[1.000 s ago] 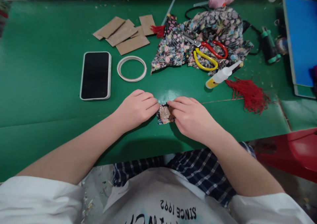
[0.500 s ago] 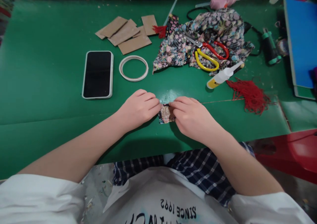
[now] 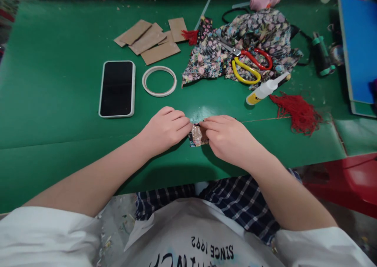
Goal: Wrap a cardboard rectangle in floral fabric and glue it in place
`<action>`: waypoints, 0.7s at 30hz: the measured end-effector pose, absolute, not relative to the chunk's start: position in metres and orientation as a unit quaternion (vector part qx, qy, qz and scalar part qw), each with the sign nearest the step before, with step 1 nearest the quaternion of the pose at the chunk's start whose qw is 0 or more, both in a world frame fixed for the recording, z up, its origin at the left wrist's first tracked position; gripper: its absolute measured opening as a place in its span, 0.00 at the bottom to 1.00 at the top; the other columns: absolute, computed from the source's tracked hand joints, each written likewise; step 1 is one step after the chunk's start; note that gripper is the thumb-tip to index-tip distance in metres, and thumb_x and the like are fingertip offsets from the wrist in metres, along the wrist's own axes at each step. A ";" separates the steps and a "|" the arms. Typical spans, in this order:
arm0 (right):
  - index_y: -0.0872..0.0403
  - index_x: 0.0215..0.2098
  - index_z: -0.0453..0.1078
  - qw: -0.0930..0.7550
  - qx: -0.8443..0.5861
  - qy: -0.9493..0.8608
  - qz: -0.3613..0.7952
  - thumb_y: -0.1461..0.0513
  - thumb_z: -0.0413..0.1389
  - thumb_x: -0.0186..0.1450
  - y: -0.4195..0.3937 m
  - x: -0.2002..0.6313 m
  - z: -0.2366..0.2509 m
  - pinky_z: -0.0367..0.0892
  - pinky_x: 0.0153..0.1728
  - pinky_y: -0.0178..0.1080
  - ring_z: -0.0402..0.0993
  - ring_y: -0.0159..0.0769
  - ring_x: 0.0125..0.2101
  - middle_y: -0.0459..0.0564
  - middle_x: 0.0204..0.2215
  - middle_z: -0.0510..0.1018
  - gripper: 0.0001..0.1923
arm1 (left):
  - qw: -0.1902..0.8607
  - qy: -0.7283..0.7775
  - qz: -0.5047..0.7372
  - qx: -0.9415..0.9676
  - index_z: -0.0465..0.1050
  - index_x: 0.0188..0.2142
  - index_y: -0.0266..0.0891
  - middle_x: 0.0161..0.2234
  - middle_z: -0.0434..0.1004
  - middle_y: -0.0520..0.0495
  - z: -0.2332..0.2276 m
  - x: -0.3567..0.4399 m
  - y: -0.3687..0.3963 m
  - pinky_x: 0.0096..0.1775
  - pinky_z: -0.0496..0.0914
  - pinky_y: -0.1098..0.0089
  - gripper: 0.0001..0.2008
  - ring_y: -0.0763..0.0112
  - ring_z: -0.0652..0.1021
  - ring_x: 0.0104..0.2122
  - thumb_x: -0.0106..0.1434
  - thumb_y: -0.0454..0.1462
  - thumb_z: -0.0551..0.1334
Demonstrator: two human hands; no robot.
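Observation:
Between my hands, near the table's front edge, lies a small piece of cardboard (image 3: 196,133) with a shiny, wet-looking patch and dark floral fabric around its edges. My left hand (image 3: 169,127) has its fingertips pinched on the piece's left far corner. From the other side, my right hand (image 3: 226,137) pinches the far edge and right side, hiding part of it. Beyond the hands, a roll of narrow white tape (image 3: 144,81) lies flat. A white glue bottle with a yellow label (image 3: 255,98) lies to the right, its nozzle pointing away.
Scissors (image 3: 246,71) with red and yellow handles rest on crumpled floral fabric (image 3: 203,64). Cut cardboard pieces (image 3: 160,52) lie left of it, with a phone (image 3: 117,89) nearer. Red threads (image 3: 297,113), a green-black tool (image 3: 322,54) and a blue board (image 3: 359,46) are at right.
Both hands stay on the fabric-edged cardboard. My right fingertips have shifted very slightly along its far edge; the camera view has moved a little.

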State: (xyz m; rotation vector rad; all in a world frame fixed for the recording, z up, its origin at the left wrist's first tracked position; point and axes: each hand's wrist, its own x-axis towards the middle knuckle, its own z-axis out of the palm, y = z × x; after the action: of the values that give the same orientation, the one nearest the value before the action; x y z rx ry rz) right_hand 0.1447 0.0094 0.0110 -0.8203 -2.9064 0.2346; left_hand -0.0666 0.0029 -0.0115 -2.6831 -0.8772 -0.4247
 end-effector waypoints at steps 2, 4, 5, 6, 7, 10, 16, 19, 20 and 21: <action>0.61 0.34 0.73 0.058 -0.272 -0.958 0.075 0.70 0.45 0.62 0.009 0.145 0.011 0.64 0.41 0.43 0.70 0.41 0.42 0.57 0.39 0.77 0.14 | 0.140 -0.304 -0.150 -0.930 0.72 0.35 0.36 0.31 0.77 0.48 -0.012 -0.067 0.002 0.35 0.64 0.66 0.09 0.69 0.74 0.35 0.66 0.31 0.52; 0.61 0.34 0.73 0.060 -0.272 -0.958 0.074 0.70 0.46 0.62 0.008 0.145 0.010 0.64 0.42 0.43 0.70 0.41 0.42 0.57 0.39 0.78 0.14 | 0.134 -0.304 -0.151 -0.931 0.72 0.36 0.36 0.32 0.77 0.48 -0.012 -0.068 0.002 0.35 0.64 0.66 0.10 0.69 0.75 0.36 0.66 0.31 0.52; 0.61 0.34 0.73 0.060 -0.271 -0.958 0.073 0.70 0.46 0.62 0.008 0.145 0.010 0.63 0.42 0.43 0.70 0.41 0.42 0.57 0.39 0.78 0.13 | 0.128 -0.304 -0.152 -0.932 0.72 0.36 0.36 0.32 0.77 0.48 -0.012 -0.068 0.001 0.35 0.64 0.66 0.10 0.69 0.75 0.36 0.67 0.31 0.52; 0.61 0.33 0.73 0.061 -0.269 -0.959 0.072 0.70 0.46 0.62 0.008 0.145 0.011 0.63 0.42 0.43 0.70 0.41 0.43 0.57 0.39 0.78 0.13 | 0.122 -0.304 -0.154 -0.932 0.72 0.37 0.36 0.32 0.77 0.47 -0.012 -0.069 0.001 0.35 0.64 0.66 0.10 0.69 0.75 0.36 0.67 0.31 0.52; 0.61 0.33 0.73 0.060 -0.266 -0.959 0.072 0.70 0.46 0.62 0.008 0.145 0.011 0.63 0.43 0.43 0.69 0.41 0.43 0.57 0.38 0.78 0.13 | 0.116 -0.303 -0.157 -0.933 0.72 0.37 0.36 0.33 0.77 0.47 -0.012 -0.069 0.001 0.35 0.64 0.66 0.10 0.69 0.75 0.36 0.67 0.31 0.52; 0.61 0.33 0.73 0.055 -0.263 -0.961 0.069 0.69 0.47 0.62 0.009 0.144 0.011 0.62 0.43 0.44 0.69 0.41 0.42 0.57 0.38 0.78 0.13 | 0.107 -0.304 -0.158 -0.933 0.71 0.39 0.36 0.34 0.78 0.47 -0.013 -0.071 0.000 0.36 0.64 0.67 0.09 0.69 0.75 0.37 0.66 0.32 0.52; 0.61 0.33 0.73 0.057 -0.263 -0.961 0.067 0.70 0.48 0.61 0.008 0.144 0.010 0.62 0.44 0.44 0.69 0.41 0.43 0.56 0.39 0.77 0.11 | 0.084 -0.305 -0.158 -0.936 0.70 0.45 0.36 0.38 0.78 0.46 -0.016 -0.078 -0.006 0.37 0.65 0.65 0.11 0.67 0.75 0.38 0.64 0.33 0.55; 0.61 0.33 0.73 0.057 -0.265 -0.960 0.070 0.70 0.47 0.61 0.008 0.144 0.010 0.62 0.44 0.43 0.69 0.41 0.43 0.57 0.39 0.77 0.12 | 0.057 -0.316 -0.153 -0.935 0.70 0.46 0.36 0.39 0.77 0.44 -0.016 -0.081 -0.010 0.38 0.65 0.63 0.13 0.64 0.75 0.40 0.63 0.34 0.55; 0.61 0.33 0.73 0.055 -0.265 -0.960 0.070 0.70 0.47 0.62 0.008 0.145 0.010 0.62 0.43 0.43 0.69 0.41 0.43 0.57 0.39 0.77 0.12 | 0.056 -0.320 -0.147 -0.934 0.70 0.46 0.36 0.40 0.77 0.43 -0.017 -0.082 -0.011 0.39 0.65 0.63 0.13 0.63 0.75 0.40 0.63 0.34 0.55; 0.61 0.33 0.73 0.053 -0.267 -0.960 0.070 0.70 0.47 0.62 0.008 0.145 0.010 0.62 0.43 0.43 0.69 0.41 0.42 0.57 0.39 0.77 0.12 | 0.058 -0.322 -0.141 -0.934 0.71 0.46 0.36 0.40 0.77 0.43 -0.016 -0.083 -0.012 0.39 0.66 0.63 0.13 0.63 0.75 0.40 0.63 0.34 0.55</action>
State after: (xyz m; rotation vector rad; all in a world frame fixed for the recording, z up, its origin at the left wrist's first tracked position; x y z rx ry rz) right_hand 0.1446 0.0081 0.0100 -0.8105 -2.9184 0.2139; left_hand -0.0827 -0.0122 -0.0165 -2.8308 -0.9770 -0.4268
